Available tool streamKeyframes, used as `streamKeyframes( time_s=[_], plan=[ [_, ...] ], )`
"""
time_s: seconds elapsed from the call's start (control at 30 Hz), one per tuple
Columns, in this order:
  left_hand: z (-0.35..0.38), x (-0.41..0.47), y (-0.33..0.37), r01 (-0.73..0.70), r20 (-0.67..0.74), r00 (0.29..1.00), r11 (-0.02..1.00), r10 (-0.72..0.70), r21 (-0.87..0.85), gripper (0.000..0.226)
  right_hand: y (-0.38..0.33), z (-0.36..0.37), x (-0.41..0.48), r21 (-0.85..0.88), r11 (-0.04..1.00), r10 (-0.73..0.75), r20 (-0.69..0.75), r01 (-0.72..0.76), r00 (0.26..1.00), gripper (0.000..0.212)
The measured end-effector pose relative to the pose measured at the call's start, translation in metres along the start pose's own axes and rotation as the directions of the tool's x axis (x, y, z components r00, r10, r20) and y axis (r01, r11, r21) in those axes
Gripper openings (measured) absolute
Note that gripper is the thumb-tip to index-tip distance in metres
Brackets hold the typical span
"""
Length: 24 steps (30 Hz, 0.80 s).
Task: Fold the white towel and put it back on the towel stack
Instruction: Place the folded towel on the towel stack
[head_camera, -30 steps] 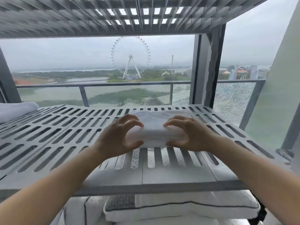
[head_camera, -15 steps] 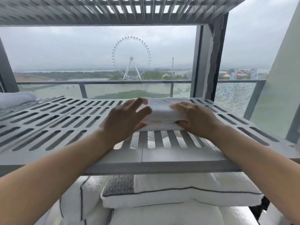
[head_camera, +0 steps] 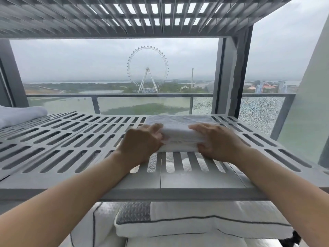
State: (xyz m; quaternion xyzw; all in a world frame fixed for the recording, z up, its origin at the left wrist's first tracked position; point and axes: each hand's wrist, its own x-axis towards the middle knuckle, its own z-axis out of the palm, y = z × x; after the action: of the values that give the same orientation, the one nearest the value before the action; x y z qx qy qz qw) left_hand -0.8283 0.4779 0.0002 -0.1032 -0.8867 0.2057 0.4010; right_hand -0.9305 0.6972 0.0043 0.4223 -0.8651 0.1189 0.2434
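A stack of folded white towels (head_camera: pixel 178 134) lies on a grey slotted shelf (head_camera: pixel 71 139), right of its middle. My left hand (head_camera: pixel 142 141) grips the stack's near left corner, fingers curled over the top fold. At the near right corner my right hand (head_camera: pixel 215 141) grips the stack the same way, thumb low against its front. The far side of the stack lies flat toward the window.
Another white towel (head_camera: pixel 19 114) lies at the shelf's far left edge. A second slotted shelf (head_camera: pixel 142 15) hangs overhead. White pillows with grey trim (head_camera: pixel 195 221) sit on the level below. A grey post (head_camera: pixel 229 77) and the window glass stand behind.
Both hands went from hovering over the towel with spread fingers to gripping its near corners. The towel stack now sits farther back on the shelf, and the camera has lowered.
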Motion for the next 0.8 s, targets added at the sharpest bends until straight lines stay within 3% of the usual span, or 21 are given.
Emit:
streamKeyframes(
  time_s=[0.23,0.57,0.8],
  plan=[
    [0.000,-0.005,-0.006,0.090,-0.030,0.995,0.995,-0.091,-0.049,0.015,0.005,0.001,0.004,-0.023,1.000,0.015,0.035,-0.014,0.999,0.051],
    [0.002,-0.008,-0.010,0.027,-0.082,0.996,0.994,-0.036,-0.105,0.022,0.014,0.003,-0.004,0.002,1.000,-0.020,-0.005,0.020,1.000,0.057],
    [-0.001,-0.007,-0.011,0.090,0.080,0.993,0.996,-0.091,0.024,0.020,0.014,0.004,-0.003,-0.006,1.000,-0.005,-0.020,0.005,1.000,0.064]
  ],
)
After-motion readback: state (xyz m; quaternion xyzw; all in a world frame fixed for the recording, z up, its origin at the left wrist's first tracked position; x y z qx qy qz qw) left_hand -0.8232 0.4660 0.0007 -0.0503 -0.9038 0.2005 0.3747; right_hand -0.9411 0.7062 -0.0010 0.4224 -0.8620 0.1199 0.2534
